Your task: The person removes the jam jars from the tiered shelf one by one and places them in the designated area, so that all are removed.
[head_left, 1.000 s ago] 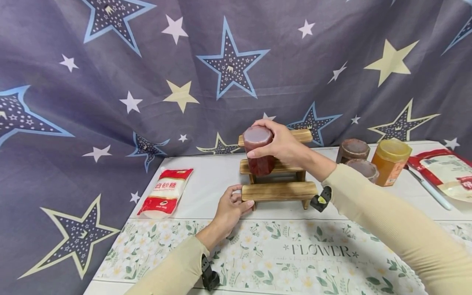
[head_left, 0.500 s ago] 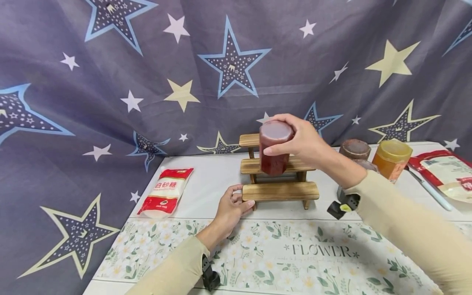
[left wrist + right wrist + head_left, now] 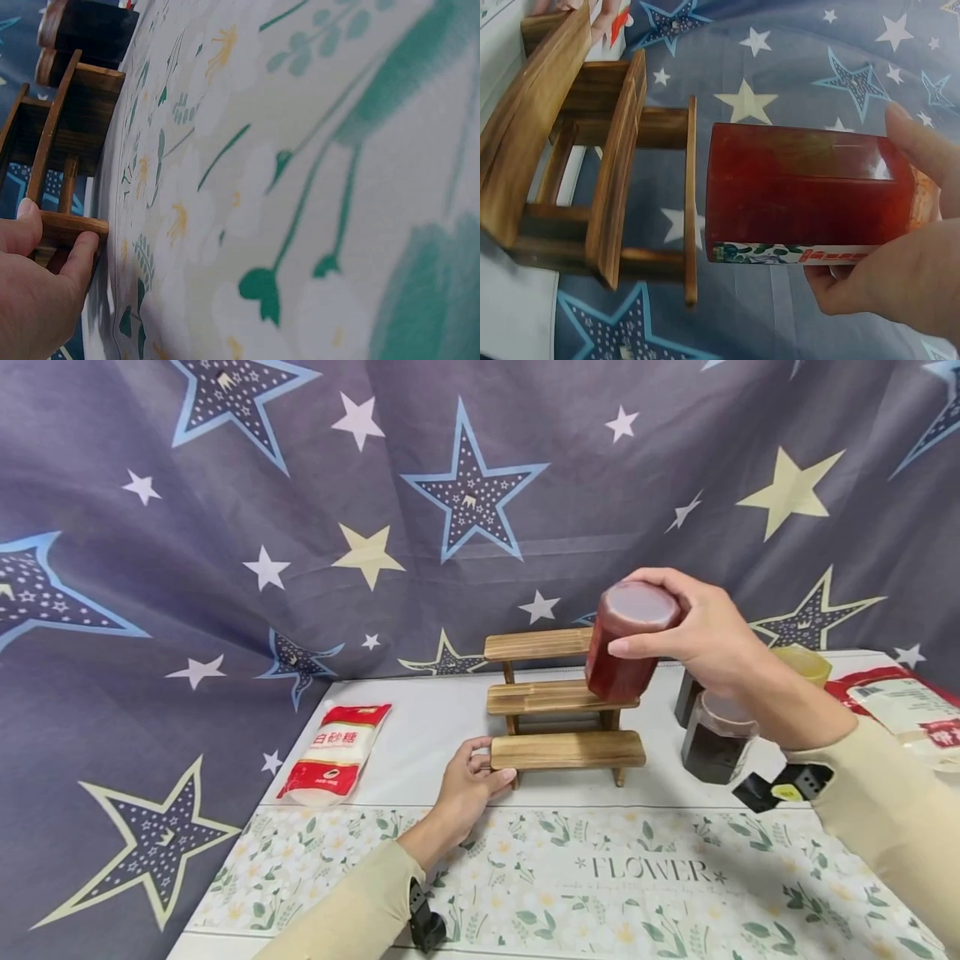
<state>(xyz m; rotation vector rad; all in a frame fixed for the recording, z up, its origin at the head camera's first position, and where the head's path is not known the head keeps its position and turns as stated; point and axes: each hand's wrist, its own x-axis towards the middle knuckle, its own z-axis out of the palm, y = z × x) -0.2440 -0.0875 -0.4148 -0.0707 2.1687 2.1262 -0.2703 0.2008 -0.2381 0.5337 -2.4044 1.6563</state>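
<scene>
A faceted jar of dark red contents [image 3: 626,643] is held in the air by my right hand [image 3: 708,627], thumb in front and fingers round its upper part. In the head view it overlaps the right ends of the upper shelves of a three-tier wooden stand [image 3: 567,750]. The right wrist view shows the red jar [image 3: 802,195] with a narrow gap between its base and the stand's top shelf [image 3: 691,225]. My left hand [image 3: 465,785] grips the left end of the stand's lowest shelf; in the left wrist view thumb and finger pinch the shelf end [image 3: 71,222].
A dark jar [image 3: 716,743] stands right of the stand, with another dark jar [image 3: 686,697] partly hidden behind. Farther right are a yellow-topped jar [image 3: 806,664] and a red-and-white bag [image 3: 911,710]. A sugar bag [image 3: 335,752] lies left. A star-patterned curtain [image 3: 450,593] hangs behind.
My right hand has carried the red jar rightward and slightly up, from the stand's left part to its right end, and the jar now tilts. My left hand keeps its place on the stand.
</scene>
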